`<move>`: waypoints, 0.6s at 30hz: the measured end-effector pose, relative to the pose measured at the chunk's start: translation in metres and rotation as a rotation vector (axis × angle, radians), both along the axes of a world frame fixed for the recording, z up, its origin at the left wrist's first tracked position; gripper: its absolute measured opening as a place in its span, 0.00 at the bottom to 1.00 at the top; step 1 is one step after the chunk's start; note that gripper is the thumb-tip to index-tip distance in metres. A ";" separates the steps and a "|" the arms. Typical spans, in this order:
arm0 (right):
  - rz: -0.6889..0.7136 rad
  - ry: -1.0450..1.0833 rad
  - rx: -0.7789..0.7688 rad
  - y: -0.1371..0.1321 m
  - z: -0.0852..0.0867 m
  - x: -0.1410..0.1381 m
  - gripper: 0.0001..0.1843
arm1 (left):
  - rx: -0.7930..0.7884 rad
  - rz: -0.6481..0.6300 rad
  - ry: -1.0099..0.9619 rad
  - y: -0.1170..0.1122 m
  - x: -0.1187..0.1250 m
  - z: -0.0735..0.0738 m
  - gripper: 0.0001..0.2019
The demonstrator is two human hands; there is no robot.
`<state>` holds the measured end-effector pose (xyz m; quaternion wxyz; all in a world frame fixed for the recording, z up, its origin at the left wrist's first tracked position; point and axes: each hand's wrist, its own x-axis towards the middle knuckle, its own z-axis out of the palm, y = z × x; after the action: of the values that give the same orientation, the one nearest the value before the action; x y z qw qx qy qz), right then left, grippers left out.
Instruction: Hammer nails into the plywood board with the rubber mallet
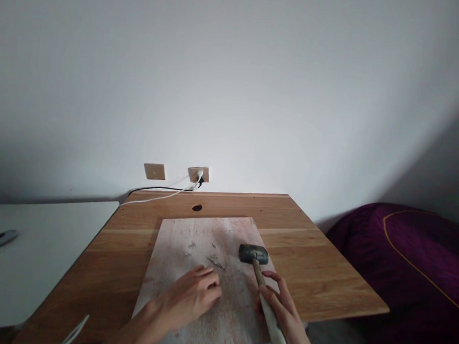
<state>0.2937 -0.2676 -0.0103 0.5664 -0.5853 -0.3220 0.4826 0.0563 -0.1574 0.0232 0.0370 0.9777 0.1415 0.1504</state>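
Note:
A pale plywood board (177, 242) lies on a wooden desk (310, 256). My right hand (283, 309) is wrapped round the wooden handle of a black rubber mallet (253, 254), whose head rests on the board's right side. My left hand (191, 295) lies on the board's middle with its fingers bunched together near some small grey scraps (215, 261); what they pinch, if anything, is too small to name.
A round cable hole (196, 207) sits at the desk's back. White and black cables (161, 194) run to wall sockets (198, 174). A white table (43, 253) with a grey disc (0, 238) stands left. A purple bed (415, 269) is right.

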 end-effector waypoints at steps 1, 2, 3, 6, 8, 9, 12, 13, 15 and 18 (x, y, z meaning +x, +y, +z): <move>0.007 0.002 0.001 0.000 -0.001 0.001 0.37 | -0.008 0.005 -0.014 0.001 0.000 0.000 0.06; 0.010 0.009 0.001 0.000 -0.002 0.001 0.37 | -0.021 0.011 -0.027 0.003 0.001 -0.001 0.06; 0.014 0.017 0.001 0.000 -0.003 0.002 0.37 | -0.032 0.016 -0.036 0.004 0.001 -0.002 0.06; 0.041 0.017 0.019 -0.001 -0.003 0.003 0.36 | -0.022 0.016 -0.019 0.003 0.000 -0.003 0.04; 0.051 -0.006 0.028 -0.002 -0.001 0.002 0.36 | 0.047 0.003 0.026 0.000 0.000 -0.002 0.04; 0.050 -0.019 0.031 -0.002 0.000 0.002 0.36 | 0.097 -0.007 0.052 -0.002 0.001 0.000 0.04; 0.047 -0.040 0.028 -0.002 0.003 -0.001 0.36 | 0.231 -0.024 0.113 -0.010 0.005 0.007 0.04; 0.047 -0.043 0.024 -0.001 0.004 -0.001 0.37 | 0.258 -0.024 0.124 -0.011 0.007 0.009 0.04; 0.035 -0.047 0.016 -0.001 0.007 -0.002 0.37 | 0.290 -0.023 0.135 -0.013 0.011 0.012 0.04; 0.023 -0.064 0.024 -0.001 0.012 -0.004 0.36 | 0.312 -0.039 0.146 -0.011 0.014 0.014 0.06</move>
<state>0.2898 -0.2689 0.0016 0.5573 -0.5899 -0.3525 0.4661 0.0702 -0.1682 0.0370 -0.1227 0.9825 0.0999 0.0983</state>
